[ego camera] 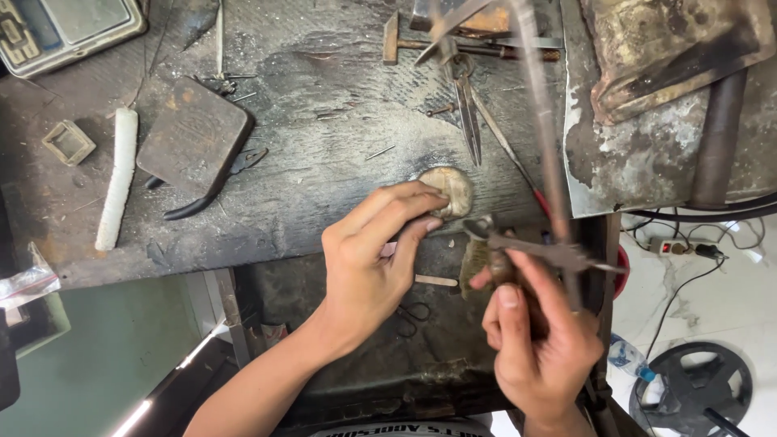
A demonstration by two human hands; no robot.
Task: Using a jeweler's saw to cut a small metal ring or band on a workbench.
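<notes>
My left hand (376, 255) pinches something very small with thumb and fingertips against a worn round peg (453, 188) at the front edge of the dark workbench (324, 154); the piece itself is too small to make out. My right hand (538, 336) grips the wooden handle of a jeweller's saw (534, 243), whose metal frame rises upward past the bench edge, just right of the peg.
On the bench lie a white stick (117, 178), a dark flat block (193, 144) over pliers, a small square frame (69, 142), dividers (467, 109), a hammer (453, 47) and a scale (61, 28). A scorched metal sheet (647, 137) sits at right; cables and a disc on the floor.
</notes>
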